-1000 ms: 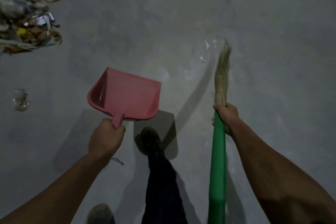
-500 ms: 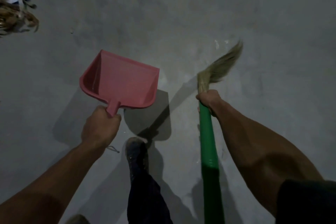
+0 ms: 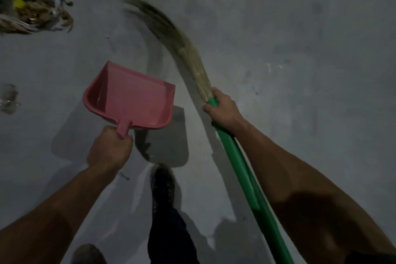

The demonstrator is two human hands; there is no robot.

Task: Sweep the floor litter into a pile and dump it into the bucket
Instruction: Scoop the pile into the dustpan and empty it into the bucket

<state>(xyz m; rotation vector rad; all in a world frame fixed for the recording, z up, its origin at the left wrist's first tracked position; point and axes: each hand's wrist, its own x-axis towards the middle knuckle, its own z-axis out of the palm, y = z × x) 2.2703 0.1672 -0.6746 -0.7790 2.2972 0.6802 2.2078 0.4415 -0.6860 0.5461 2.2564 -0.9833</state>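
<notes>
My left hand [image 3: 109, 148] grips the short handle of a pink dustpan [image 3: 132, 100], held above the grey floor with its mouth facing away from me. My right hand [image 3: 222, 111] grips a broom [image 3: 233, 156] at the top of its green handle, just below the straw bristles [image 3: 171, 34]. The bristles are blurred and curve up and to the left across the floor. A pile of litter [image 3: 32, 4], with dry leaves, paper and a yellow bit, lies at the top left corner. No bucket is in view.
A crumpled clear plastic scrap [image 3: 8, 98] lies at the left edge. Small white specks [image 3: 269, 67] dot the concrete to the right of the bristles. My dark shoe [image 3: 162, 182] and trouser leg stand between my arms.
The broom's bristles have swung from pointing up-right to sweeping far to the left toward the litter pile. The view shifted, bringing the pile and plastic scrap back into frame.
</notes>
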